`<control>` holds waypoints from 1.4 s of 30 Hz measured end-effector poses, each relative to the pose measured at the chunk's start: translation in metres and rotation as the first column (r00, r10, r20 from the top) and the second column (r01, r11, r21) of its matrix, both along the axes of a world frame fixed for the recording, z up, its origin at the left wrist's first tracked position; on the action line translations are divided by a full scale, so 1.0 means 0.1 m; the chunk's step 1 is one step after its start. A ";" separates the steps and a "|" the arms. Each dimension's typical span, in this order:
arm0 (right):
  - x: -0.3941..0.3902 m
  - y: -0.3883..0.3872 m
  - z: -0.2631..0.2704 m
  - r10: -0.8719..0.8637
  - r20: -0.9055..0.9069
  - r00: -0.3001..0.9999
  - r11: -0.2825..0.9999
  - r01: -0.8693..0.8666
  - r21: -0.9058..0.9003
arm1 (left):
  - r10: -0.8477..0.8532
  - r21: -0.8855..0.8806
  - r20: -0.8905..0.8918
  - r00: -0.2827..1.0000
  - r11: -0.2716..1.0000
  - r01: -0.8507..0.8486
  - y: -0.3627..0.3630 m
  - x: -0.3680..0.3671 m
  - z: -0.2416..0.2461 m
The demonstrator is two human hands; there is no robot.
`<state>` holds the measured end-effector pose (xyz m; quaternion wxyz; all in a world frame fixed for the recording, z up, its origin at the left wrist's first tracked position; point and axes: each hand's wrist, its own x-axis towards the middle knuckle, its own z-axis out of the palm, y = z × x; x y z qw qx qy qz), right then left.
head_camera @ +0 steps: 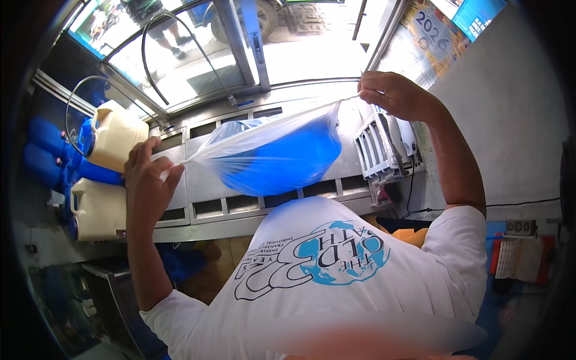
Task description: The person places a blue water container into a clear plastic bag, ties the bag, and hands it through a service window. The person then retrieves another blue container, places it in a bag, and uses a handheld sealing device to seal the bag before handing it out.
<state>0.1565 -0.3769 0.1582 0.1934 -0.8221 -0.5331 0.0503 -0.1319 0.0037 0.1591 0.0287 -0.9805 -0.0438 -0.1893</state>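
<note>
A clear plastic bag (270,130) is stretched between my two hands above the metal counter, its top edge gathered and taut. Inside or behind the film is a large blue plastic container (288,157); its exact shape is hidden by the bag. My left hand (153,171) pinches one gathered corner between thumb and finger, its other fingers raised. At the upper right my right hand (387,92) grips the opposite corner, higher and farther from my body.
Beige jugs (119,135) and blue containers (42,153) stand at the left. A slotted metal counter (207,180) lies before me, with a white slatted rack (373,148) at its right. Thin hoses (144,49) arch near the sliding window; beyond the glass a person (157,31) is outside.
</note>
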 end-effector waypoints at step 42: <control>-0.43 1.43 -1.19 -0.161 -0.448 0.880 0.808 0.378 0.453 | -0.260 -0.615 0.055 0.964 0.752 0.237 -0.42 1.42 -0.83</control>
